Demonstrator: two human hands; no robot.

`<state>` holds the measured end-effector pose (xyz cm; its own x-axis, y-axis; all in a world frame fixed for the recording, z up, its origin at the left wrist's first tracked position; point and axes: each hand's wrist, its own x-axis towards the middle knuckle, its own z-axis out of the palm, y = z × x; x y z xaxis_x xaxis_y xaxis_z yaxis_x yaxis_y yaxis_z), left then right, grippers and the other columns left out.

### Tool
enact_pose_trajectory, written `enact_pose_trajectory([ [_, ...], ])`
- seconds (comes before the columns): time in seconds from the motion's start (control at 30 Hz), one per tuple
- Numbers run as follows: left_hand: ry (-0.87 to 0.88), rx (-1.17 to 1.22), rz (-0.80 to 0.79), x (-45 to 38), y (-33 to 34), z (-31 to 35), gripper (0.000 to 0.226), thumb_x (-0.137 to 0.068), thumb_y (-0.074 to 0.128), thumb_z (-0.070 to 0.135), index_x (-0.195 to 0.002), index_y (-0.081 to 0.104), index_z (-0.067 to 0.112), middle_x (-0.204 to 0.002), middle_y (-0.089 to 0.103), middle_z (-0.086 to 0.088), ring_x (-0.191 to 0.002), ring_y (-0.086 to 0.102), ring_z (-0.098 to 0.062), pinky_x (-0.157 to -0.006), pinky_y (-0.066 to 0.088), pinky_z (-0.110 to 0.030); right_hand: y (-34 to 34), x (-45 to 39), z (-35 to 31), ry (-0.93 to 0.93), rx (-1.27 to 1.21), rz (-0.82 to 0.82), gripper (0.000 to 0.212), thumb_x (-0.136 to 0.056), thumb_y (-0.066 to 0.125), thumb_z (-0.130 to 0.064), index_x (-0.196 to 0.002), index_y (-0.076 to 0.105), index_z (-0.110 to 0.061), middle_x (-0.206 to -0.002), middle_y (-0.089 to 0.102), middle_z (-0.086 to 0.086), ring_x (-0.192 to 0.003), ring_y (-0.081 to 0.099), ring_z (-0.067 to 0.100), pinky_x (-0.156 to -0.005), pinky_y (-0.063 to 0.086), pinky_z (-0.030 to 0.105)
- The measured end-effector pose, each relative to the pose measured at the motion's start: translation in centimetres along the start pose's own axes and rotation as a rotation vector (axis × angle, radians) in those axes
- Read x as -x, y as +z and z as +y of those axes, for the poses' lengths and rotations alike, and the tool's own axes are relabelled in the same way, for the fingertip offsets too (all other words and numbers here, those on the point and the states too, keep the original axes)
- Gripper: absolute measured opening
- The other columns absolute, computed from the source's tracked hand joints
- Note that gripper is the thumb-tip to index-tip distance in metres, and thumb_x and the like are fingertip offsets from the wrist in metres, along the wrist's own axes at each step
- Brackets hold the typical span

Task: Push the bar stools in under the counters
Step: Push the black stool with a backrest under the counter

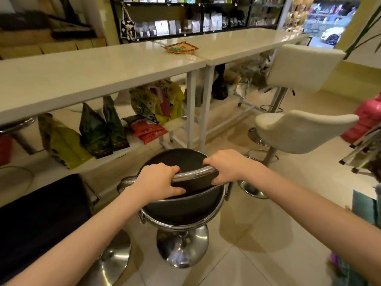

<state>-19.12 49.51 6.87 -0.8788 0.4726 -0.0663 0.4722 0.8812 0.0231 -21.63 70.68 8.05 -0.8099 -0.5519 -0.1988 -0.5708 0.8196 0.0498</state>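
Observation:
A black bar stool [181, 211] with a chrome-rimmed backrest and chrome base stands in front of me, short of the white counter [86, 79]. My left hand [158, 180] and my right hand [228, 166] both grip the top of its backrest. A second black stool [41, 215] stands at my lower left. Two white stools, one near [299, 131] and one farther [301, 67], stand out from the second counter [237, 46] on the right.
Bags of goods [99, 131] fill the low shelf under the left counter. A woven tray [181, 48] lies on the counters' joint. White counter legs [195, 112] stand ahead. A pink object [369, 118] and folded frames sit at the right.

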Motion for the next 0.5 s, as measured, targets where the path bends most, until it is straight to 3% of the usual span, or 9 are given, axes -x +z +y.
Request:
enact_pose_trajectory([
  [0.17,-0.045,-0.186,0.025,-0.1,0.7,0.2,0.046,-0.087,0.058,0.041,-0.127,0.043,0.027,-0.104,0.067,0.002,-0.094,0.063,-0.02,-0.064,0.042,-0.028,0.2,-0.2,1.1,-0.062,0.108,0.014,0.033,-0.079,0.065,-0.031,-0.109,0.055,-0.02,-0.095,0.067,0.003,-0.089,0.063,0.025,-0.064,0.043,0.03],
  [0.33,-0.123,-0.255,0.008,-0.4,1.0,0.6,0.037,-0.089,0.057,0.035,-0.122,0.046,0.024,-0.102,0.067,0.0,-0.091,0.065,-0.022,-0.068,0.049,-0.03,0.7,-0.6,1.8,-0.119,0.168,0.04,0.03,-0.083,0.061,-0.03,-0.109,0.054,-0.017,-0.094,0.068,0.007,-0.087,0.064,0.029,-0.063,0.041,0.031],
  [0.5,-0.232,-0.238,-0.001,-0.3,1.0,1.4,0.029,-0.088,0.057,0.037,-0.114,0.049,0.024,-0.098,0.066,0.003,-0.085,0.064,-0.018,-0.061,0.046,-0.027,0.6,-0.5,2.1,-0.193,0.206,0.064,0.031,-0.089,0.058,-0.028,-0.115,0.049,-0.013,-0.101,0.067,0.01,-0.092,0.063,0.031,-0.067,0.043,0.034],
])
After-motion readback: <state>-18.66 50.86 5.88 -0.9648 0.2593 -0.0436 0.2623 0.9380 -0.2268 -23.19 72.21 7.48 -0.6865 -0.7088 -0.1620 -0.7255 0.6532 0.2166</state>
